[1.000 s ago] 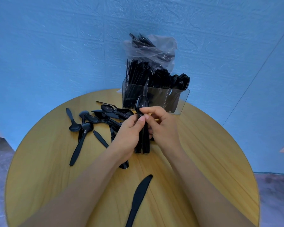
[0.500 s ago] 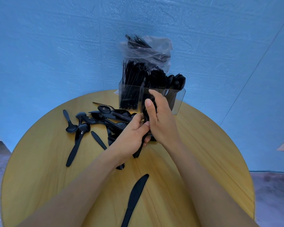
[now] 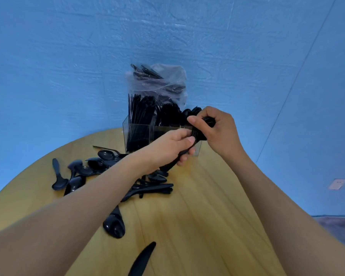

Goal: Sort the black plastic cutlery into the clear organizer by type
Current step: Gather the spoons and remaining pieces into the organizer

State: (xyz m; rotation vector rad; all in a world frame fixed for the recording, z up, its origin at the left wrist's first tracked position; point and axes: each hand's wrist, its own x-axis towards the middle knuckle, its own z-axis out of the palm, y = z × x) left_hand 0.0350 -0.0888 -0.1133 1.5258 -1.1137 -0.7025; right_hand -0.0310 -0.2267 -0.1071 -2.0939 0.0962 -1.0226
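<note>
On the round wooden table (image 3: 207, 226), left to right:
Far left: loose black plastic spoons (image 3: 74, 176) lie scattered in a heap that runs under my left forearm.
Near edge: one black plastic spoon (image 3: 114, 226) lies bowl toward me, and a black plastic knife (image 3: 142, 259) points away from me just beside it.
Left hand (image 3: 167, 148): my fingers curl round the lower end of a bundle of black plastic cutlery (image 3: 197, 134); thumb on top, fingertips underneath.
Centre back: the clear rectangular plastic organizer (image 3: 139, 134) stands at the table's far edge, its compartments packed with upright black cutlery; behind it a crumpled clear plastic bag (image 3: 167, 80) holds more.
Right hand (image 3: 217, 130): I pinch the upper end of the same bundle, held over the organizer's right end; which type it is I cannot tell.
Writing: no brand or label is readable anywhere.
Far right: a pale wall socket (image 3: 337, 184) sits on the blue wall (image 3: 68, 66).
</note>
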